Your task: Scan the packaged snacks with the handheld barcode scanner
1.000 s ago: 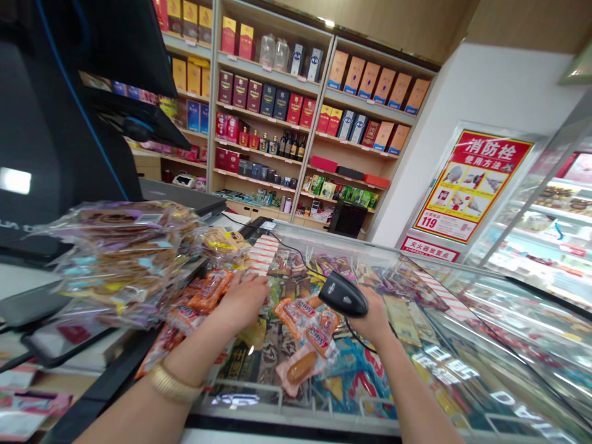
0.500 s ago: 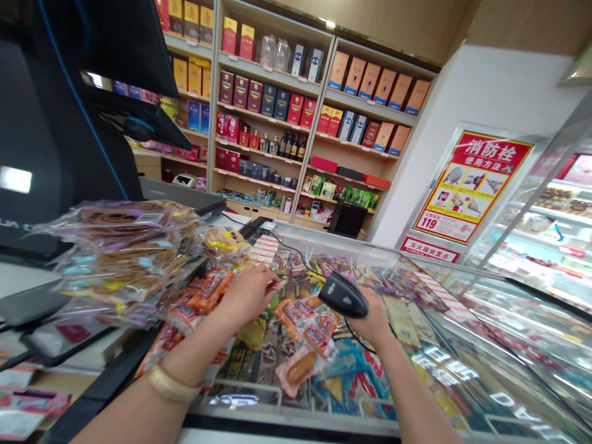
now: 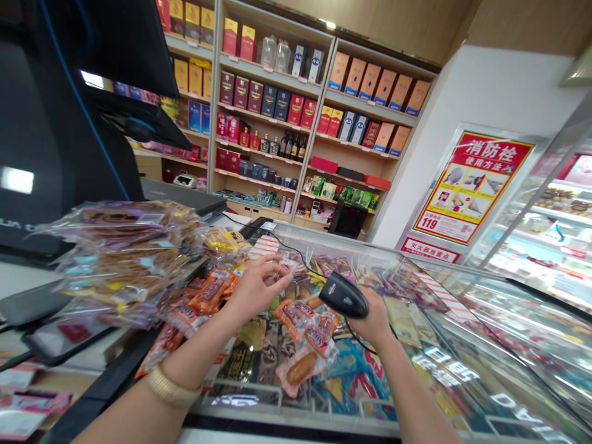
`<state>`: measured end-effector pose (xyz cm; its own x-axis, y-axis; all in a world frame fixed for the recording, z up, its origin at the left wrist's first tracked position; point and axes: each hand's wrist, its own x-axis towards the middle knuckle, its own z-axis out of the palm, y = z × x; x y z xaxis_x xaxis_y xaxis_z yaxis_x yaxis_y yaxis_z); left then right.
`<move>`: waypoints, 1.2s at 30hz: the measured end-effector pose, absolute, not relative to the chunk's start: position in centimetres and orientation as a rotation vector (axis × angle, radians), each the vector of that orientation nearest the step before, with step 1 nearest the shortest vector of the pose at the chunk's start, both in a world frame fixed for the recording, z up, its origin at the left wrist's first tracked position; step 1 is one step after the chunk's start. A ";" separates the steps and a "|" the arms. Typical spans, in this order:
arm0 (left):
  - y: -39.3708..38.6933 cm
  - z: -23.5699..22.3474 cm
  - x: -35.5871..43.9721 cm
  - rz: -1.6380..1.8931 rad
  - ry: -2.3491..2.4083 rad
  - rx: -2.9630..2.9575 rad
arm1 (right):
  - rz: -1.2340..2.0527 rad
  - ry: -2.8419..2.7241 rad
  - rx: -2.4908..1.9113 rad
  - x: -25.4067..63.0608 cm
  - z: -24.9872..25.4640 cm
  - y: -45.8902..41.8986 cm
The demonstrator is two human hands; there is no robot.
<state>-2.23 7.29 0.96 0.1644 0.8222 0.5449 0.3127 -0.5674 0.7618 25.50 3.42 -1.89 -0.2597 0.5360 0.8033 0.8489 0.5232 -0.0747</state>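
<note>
Presently, left hand: on my feed, the left hand (image 3: 259,287) pinches a small clear packet (image 3: 287,266) at its fingertips, the wrapper showing at 2 o'clock from the palm.
Scanner: I have the black scanner (image 3: 343,295) clasped in the right hand (image 3: 377,317), its nose towards 10 o'clock and its gripped end at 4.
Nose to packet: the clear packet lies at 10 o'clock from the scanner's nose, near but apart, so as I judge it, the scanner's long axis runs roughly towards it.
Wrapped sausages: I see the group (image 3: 317,330) lying on the glass counter (image 3: 342,242) between the hands, at 4 to 5 o'clock from the left palm and 8 to 9 from the right; its upper part sits closest to the scanner.
Lowest sausage: the pink-edged pack (image 3: 300,368) is long from 2 to 8 o'clock.
Orange packets: I find this pile (image 3: 213,293) at 8 to 9 o'clock from the left palm, which is much the nearer hand.
Printed face: too small for me to read.
</note>
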 end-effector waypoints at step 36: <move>6.2 -0.6 -1.4 0.993 0.946 2.406 | -0.463 -1.930 -1.140 25.5 -1.6 3.3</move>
